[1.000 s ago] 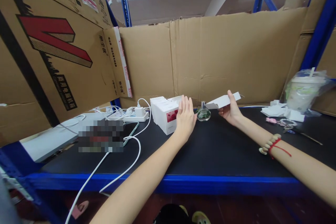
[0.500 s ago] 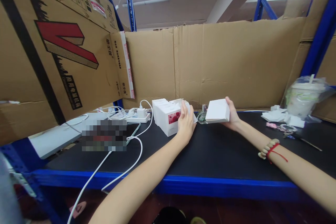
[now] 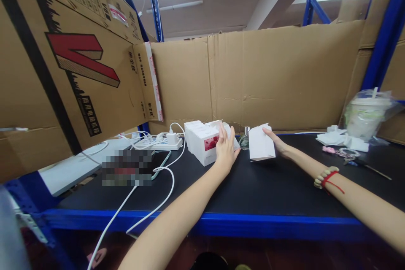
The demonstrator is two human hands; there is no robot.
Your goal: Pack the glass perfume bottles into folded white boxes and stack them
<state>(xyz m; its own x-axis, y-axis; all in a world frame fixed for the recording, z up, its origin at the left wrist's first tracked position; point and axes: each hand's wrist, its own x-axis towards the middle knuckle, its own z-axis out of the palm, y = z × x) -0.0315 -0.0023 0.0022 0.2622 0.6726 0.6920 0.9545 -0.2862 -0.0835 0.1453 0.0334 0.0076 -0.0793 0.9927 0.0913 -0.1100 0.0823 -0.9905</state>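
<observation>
My left hand (image 3: 225,148) has its fingers spread against the right side of a row of white boxes (image 3: 198,139); the nearest box shows a red floral picture. A separate white box (image 3: 262,143) is in my right hand (image 3: 276,141), gripped at its right edge, with a flap raised at the top. It appears close above the black tabletop. Between the two hands, a small glass bottle (image 3: 244,140) stands upright on the table, just left of the held box.
A power strip (image 3: 158,142) with white cables (image 3: 171,177) and a phone (image 3: 161,161) lie at the left. Crumpled tissues (image 3: 341,138), keys (image 3: 348,154) and a bagged drink cup (image 3: 367,114) are at the right. Cardboard (image 3: 284,80) walls the back.
My right hand has tilted the white box more upright and lowered it slightly, and more of the glass bottle shows. My left hand remains against the row of boxes.
</observation>
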